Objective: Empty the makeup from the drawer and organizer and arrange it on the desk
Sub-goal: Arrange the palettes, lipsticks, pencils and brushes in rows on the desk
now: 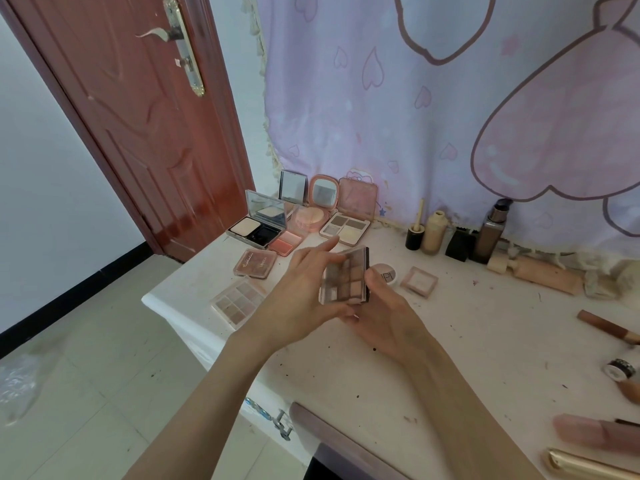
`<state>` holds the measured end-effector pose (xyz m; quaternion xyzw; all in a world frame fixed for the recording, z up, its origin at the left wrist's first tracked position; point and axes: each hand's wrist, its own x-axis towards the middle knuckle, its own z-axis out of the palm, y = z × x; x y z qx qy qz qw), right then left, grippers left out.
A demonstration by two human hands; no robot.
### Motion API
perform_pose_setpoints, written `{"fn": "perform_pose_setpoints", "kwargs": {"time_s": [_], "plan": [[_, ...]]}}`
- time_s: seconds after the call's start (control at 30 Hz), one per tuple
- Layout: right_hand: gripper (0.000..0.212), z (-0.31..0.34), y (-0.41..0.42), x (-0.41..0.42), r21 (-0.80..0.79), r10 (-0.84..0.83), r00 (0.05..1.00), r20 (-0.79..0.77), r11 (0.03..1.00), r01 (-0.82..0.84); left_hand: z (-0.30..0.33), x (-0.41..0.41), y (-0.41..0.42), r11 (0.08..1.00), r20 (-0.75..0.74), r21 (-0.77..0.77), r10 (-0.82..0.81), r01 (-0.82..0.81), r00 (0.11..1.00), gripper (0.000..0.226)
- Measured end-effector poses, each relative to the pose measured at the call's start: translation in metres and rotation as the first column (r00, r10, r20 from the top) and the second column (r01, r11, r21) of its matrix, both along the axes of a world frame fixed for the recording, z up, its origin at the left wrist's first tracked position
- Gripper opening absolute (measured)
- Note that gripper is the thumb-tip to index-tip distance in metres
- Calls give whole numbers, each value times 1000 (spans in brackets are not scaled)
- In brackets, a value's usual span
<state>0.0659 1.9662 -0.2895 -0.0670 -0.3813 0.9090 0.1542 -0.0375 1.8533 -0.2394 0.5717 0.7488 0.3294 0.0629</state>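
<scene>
Both hands hold a clear eyeshadow palette (346, 277) tilted above the white desk (450, 341). My left hand (298, 299) grips its left side, fingers over the top. My right hand (384, 313) holds it from below, thumb on its right edge. Another clear eyeshadow palette (239, 299) lies flat near the desk's left edge. Behind stand several open compacts: a black powder compact (258, 225), a pink blush (286, 244), a round compact (317, 209) and a four-pan palette (348, 221). A closed pink case (256, 264) lies to the left.
Foundation bottles (434, 233) and a brown bottle (490, 233) stand along the curtain. A round jar (386, 271) and small square compact (419, 281) lie right of my hands. Tubes, a brush (606, 327) and a tape roll (620, 368) crowd the right edge. An open drawer front (346, 441) shows below.
</scene>
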Motion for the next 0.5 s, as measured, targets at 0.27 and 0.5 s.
{"fn": "perform_pose_setpoints", "kwargs": {"time_s": [0.27, 0.5], "plan": [[86, -1, -1, -2, 48, -4, 1000, -27, 999, 6, 0, -2, 0, 999, -67, 3, -53, 53, 996, 88], [86, 1, -4, -1, 49, -44, 998, -52, 998, 46, -1, -1, 0, 998, -98, 0, -69, 69, 993, 88]]}}
